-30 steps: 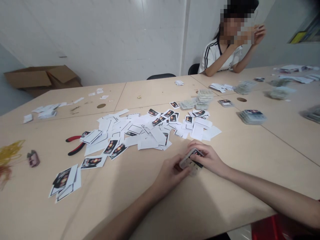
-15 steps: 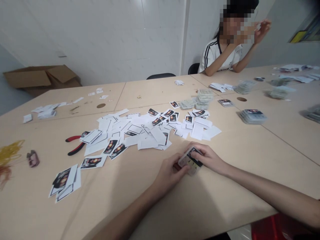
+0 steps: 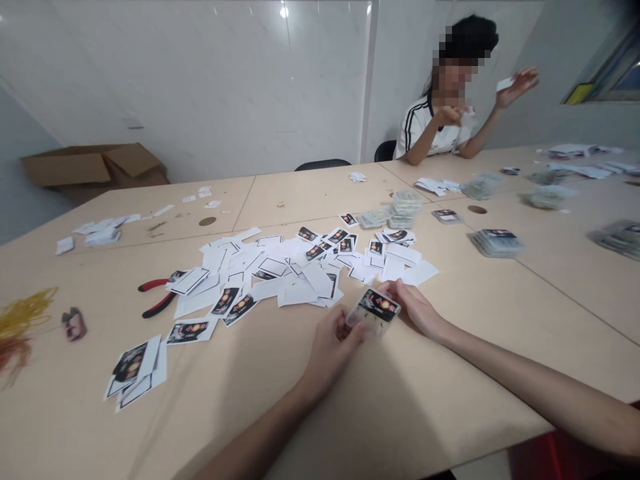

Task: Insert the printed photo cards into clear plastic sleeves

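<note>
Bare L hand [image 3: 333,353] and R hand [image 3: 415,308] are gripping clear plastic card pack [image 3: 373,315] over tan wooden table [image 3: 400,400].

Far left, yellow rubber bands [image 3: 23,310] are lying near red-and-black pliers [image 3: 157,297]; loose white printed paper cards [image 3: 265,273] are spreading just beyond the pack. L hand is half closed on pack's left edge, R fingertips [image 3: 387,288] pinching its right edge. Far right, seated person [image 3: 430,127] is raising a white slip [image 3: 505,84] beside stacked plastic packs [image 3: 497,243].

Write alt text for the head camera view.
The person's left hand and right hand hold a clear plastic case with a printed card, above a beige table strewn with white paper cutouts. Red-handled pliers lie left; a co-worker sits opposite.
</note>
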Demonstrator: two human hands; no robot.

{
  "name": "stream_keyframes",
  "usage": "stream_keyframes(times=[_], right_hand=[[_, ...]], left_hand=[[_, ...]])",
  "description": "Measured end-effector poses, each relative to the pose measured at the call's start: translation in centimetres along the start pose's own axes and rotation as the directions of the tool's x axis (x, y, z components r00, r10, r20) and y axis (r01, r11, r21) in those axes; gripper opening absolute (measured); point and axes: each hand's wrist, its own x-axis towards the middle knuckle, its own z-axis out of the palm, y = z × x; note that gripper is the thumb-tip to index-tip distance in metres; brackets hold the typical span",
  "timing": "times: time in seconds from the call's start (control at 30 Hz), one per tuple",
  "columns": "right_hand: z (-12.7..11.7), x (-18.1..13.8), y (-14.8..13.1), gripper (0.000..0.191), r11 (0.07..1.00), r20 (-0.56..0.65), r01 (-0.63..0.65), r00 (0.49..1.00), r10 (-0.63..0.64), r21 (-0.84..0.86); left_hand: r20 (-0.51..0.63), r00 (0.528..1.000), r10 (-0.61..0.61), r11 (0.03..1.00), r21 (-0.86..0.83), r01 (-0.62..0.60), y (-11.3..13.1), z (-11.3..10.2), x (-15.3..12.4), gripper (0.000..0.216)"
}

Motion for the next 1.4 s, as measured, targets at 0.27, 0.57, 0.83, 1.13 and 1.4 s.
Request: stream_keyframes(times=[0.27,0.57,0.83,1.13,1.4], right_hand=[[1.8,-1.2,-0.5,0.038,0.987,-0.010,0.118,0.993,-0.120,-0.108],[1.5,-0.6,-0.4,0.048,0.975,-0.089,0.114,0.987,-0.133,-0.193],[2.3,-1.7,-0.6,0.082,0.906,0.142,0.251,0.966,-0.215,-0.341],[-9.9,2.1,-2.9,0.056,0.542,-0.359,0.037,0.710,-0.605,-0.840],[-23.1,0.1,3.4,0.046,0.256,-0.807,-0.766,0.555,-0.201,-0.590]], left_hand=[[-0.143,0.988,-0.052,0.994,-0.103,0.038,0.8,-0.3,0.4,0.020],[0.015,0.999,0.050,0.999,-0.013,-0.050,0.8,0.1,-0.2,0.028],[0.227,0.946,0.230,0.931,0.231,-0.282,1.2,0.2,-0.6,0.036],[0.193,0.962,0.192,0.908,0.337,-0.248,0.9,-0.1,-0.4,0.022],[0.204,0.959,0.196,0.910,0.327,-0.255,0.8,-0.1,-0.3,0.017]])
